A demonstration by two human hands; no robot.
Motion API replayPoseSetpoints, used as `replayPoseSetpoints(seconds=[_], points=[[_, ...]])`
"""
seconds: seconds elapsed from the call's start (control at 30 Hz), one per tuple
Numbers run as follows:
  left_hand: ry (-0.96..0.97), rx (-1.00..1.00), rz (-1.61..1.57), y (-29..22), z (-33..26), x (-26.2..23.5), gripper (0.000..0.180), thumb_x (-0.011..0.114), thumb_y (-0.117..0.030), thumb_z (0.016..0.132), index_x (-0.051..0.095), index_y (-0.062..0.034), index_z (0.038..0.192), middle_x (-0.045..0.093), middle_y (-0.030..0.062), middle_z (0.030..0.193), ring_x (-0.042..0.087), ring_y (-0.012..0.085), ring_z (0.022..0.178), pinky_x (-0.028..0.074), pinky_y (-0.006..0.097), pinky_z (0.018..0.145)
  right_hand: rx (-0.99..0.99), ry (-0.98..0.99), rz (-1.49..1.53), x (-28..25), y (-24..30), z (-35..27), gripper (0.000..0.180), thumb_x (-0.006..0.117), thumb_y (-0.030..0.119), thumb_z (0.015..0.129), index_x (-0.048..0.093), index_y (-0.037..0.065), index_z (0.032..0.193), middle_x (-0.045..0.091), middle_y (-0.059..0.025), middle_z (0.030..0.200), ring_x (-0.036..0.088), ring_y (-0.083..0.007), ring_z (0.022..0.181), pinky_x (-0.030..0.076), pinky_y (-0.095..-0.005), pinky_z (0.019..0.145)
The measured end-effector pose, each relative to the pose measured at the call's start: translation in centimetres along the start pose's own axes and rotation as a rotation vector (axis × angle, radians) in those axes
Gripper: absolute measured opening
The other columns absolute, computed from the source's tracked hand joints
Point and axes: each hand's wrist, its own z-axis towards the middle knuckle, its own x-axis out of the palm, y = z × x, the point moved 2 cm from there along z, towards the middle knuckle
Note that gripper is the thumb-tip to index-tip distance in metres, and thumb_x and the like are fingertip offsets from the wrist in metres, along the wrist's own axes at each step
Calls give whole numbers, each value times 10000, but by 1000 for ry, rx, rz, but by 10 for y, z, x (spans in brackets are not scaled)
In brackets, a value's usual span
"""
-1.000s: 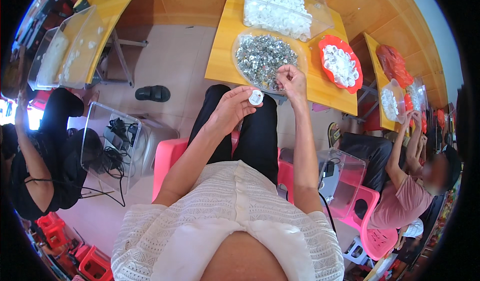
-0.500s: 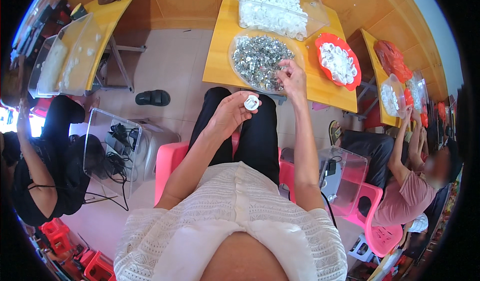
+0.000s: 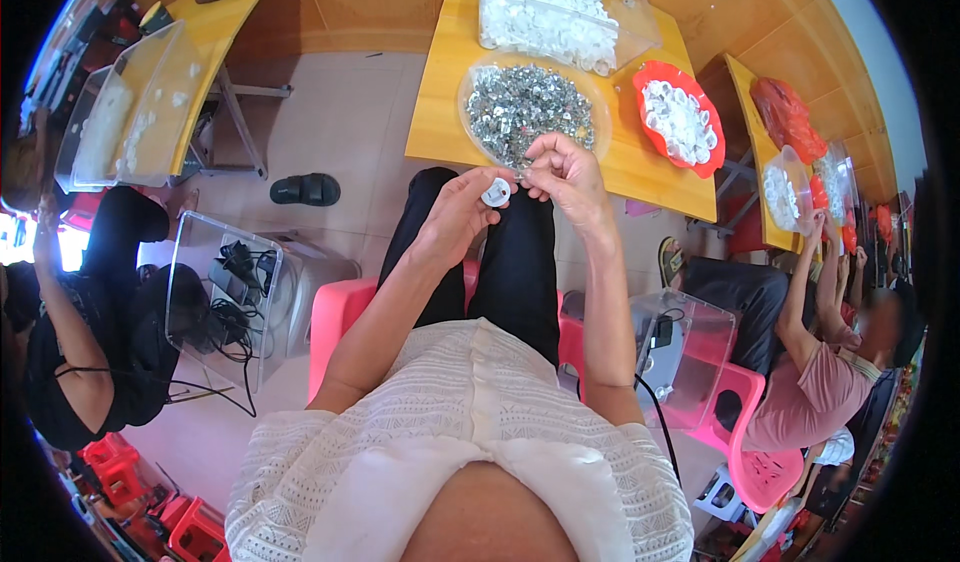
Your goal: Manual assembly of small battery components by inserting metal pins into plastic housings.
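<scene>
Between the thumb and fingers of my left hand (image 3: 463, 214) is a small round white plastic part (image 3: 495, 193), its recessed face turned up. My right hand (image 3: 566, 177) is close beside it, thumb and fingertips pinching a tiny silvery metal piece (image 3: 521, 175), partly hidden by the fingers. Both hands are above my lap, at the near edge of the yellow table (image 3: 440, 112). Just beyond them a round shallow clear tray (image 3: 598, 97) holds a heap of small shiny metal pieces (image 3: 530, 107).
Behind the tray, a clear bin (image 3: 635, 27) holds many white plastic parts. A red scalloped dish (image 3: 712, 127) of white parts stands to the right. Co-workers sit at both sides, one in a pink shirt (image 3: 815, 392). A clear box with black cables (image 3: 235, 307) is at my left.
My right hand has come from the metal heap toward my left hand, with a small metal piece in its fingertips. My left hand has shifted slightly, tilting the white part.
</scene>
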Motion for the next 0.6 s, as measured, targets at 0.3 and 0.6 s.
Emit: replayPoseSetpoints(seconds=[0.3, 0.6], points=[[-63, -64, 176, 5, -1, -3, 184, 573, -197, 875, 605, -67, 1001, 624, -5, 885, 554, 28, 749, 419, 158, 579, 21, 18, -103, 5, -11, 0, 144, 579, -32, 696, 543, 14, 828, 553, -19, 612, 516, -70, 527, 412, -203, 476], [-101, -40, 272, 6, -2, -5, 157, 605, -173, 852, 622, -84, 980, 622, -19, 861, 548, 20, 732, 412, 148, 568, 85, 42, -155, 9, -9, -1, 108, 603, 17, 766, 536, 42, 847, 552, 4, 653, 511, -49, 553, 410, -179, 489]])
